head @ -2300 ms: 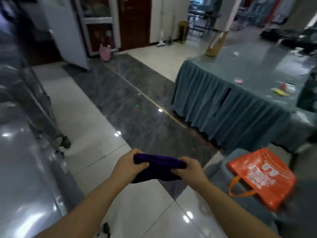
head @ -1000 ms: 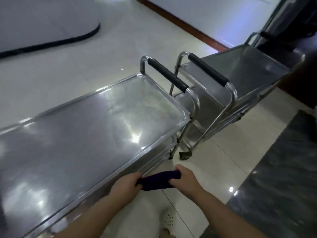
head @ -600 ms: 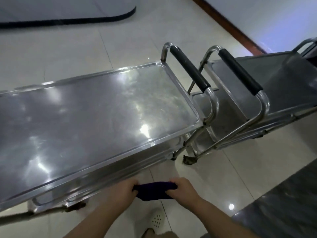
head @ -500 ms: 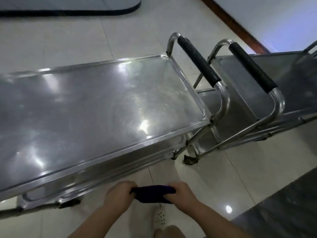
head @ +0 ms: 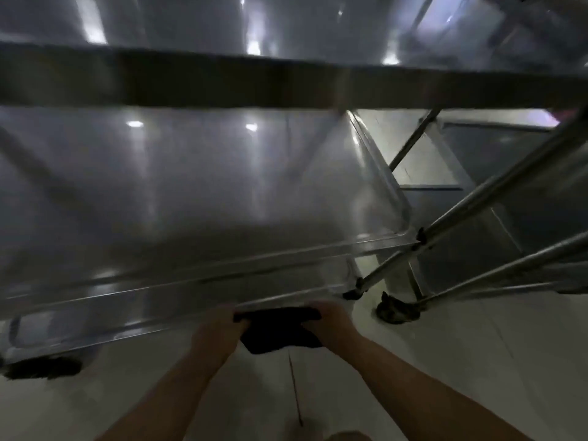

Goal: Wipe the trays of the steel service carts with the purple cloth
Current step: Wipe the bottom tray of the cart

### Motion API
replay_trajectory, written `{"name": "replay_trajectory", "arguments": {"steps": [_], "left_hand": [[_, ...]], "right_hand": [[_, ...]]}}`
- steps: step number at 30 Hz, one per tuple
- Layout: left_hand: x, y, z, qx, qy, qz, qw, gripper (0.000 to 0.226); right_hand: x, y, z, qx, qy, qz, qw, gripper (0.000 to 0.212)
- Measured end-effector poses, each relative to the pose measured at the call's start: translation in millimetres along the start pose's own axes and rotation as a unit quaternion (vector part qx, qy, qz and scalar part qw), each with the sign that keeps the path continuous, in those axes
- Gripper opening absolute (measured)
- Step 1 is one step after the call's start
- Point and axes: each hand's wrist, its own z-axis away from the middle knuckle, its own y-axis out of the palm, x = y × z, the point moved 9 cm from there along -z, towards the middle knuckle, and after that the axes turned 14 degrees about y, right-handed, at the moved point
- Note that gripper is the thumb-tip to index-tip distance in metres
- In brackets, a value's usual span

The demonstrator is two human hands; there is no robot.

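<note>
Now that the view has dropped to the lower tray point(head: 197, 198) (blurred), both hands' grip clamps the purple cloth point(head: 280, 329): left hand point(head: 219, 329), right hand point(head: 334, 323); wiping seems imminent.

Pale tiled floor point(head: 461, 361) across lower frame. Standing on it: steel service cart point(head: 191, 192) filling centre and left, second cart point(head: 509, 218) at right, castors point(head: 396, 308) touching tiles.

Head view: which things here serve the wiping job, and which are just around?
Job: purple cloth, held by left hand and right hand; lower tray; upper tray.
Around: second cart; caster wheel; tiled floor.
</note>
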Motion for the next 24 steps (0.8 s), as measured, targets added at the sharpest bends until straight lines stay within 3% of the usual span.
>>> {"name": "replay_trajectory", "arguments": {"steps": [4, 7, 10, 12, 14, 17, 20, 24], "left_hand": [[-6.2, -9.8, -53.5, -0.169, 0.067, 0.039, 0.983, 0.017], [-18.6, -8.0, -68.8, -0.27, 0.17, -0.054, 0.946, 0.015], [11.8, 36.6, -85.5, -0.213, 0.173, -0.019, 0.961, 0.022], [39.6, 63.5, -86.6, -0.177, 0.16, -0.022, 0.971, 0.025], [60.0, 68.8, -78.0, -0.2, 0.15, -0.043, 0.967, 0.027], [78.5, 52.3, -73.8, -0.268, 0.117, -0.106, 0.95, 0.029], [90.2, 49.9, -89.8, -0.245, 0.084, -0.211, 0.943, 0.054], [99.5, 72.2, -105.4, -0.163, 0.106, -0.303, 0.933, 0.11]], "right_hand": [[-0.2, -36.0, -56.4, -0.14, -0.077, -0.135, 0.978, 0.015], [-6.5, -43.9, -74.7, -0.247, -0.143, -0.084, 0.955, 0.024], [-28.7, -0.4, -106.6, -0.208, -0.158, 0.067, 0.963, 0.03], [-35.6, 32.4, -114.0, -0.198, -0.222, 0.163, 0.941, 0.021], [-31.6, 43.4, -109.2, -0.257, -0.288, 0.211, 0.898, 0.018], [-5.5, 58.7, -107.3, -0.248, -0.343, 0.239, 0.874, 0.048], [13.0, 95.1, -136.2, -0.129, -0.348, 0.348, 0.861, 0.069], [12.4, 104.8, -176.7, -0.089, -0.307, 0.415, 0.852, 0.053]]}}
